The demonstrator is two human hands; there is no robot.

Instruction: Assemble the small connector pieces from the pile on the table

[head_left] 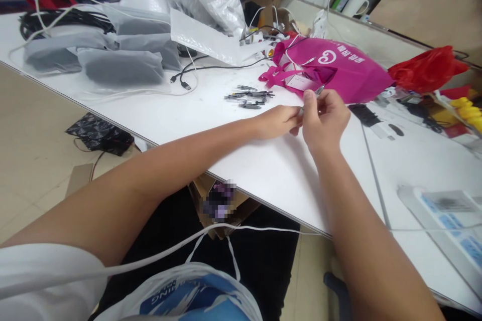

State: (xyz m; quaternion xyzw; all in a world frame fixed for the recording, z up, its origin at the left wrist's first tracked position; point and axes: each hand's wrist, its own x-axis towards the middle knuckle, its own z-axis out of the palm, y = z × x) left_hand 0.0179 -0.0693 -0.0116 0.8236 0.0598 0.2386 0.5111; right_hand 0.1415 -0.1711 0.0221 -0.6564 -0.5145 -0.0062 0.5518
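L hand, R hand hold thin item nr pink bag (contents unclear).

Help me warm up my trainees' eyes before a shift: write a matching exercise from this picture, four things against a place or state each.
Things:
1. Grey packages
2. Loose pens
3. Magenta bag
4. Slim object

Places or states:
A. Pinched in the right hand
B. Beside a coil of black cable
C. Printed with white characters
D. Clustered on the white tabletop, beyond the left forearm

Right pairs: 1-B; 2-D; 3-C; 4-A
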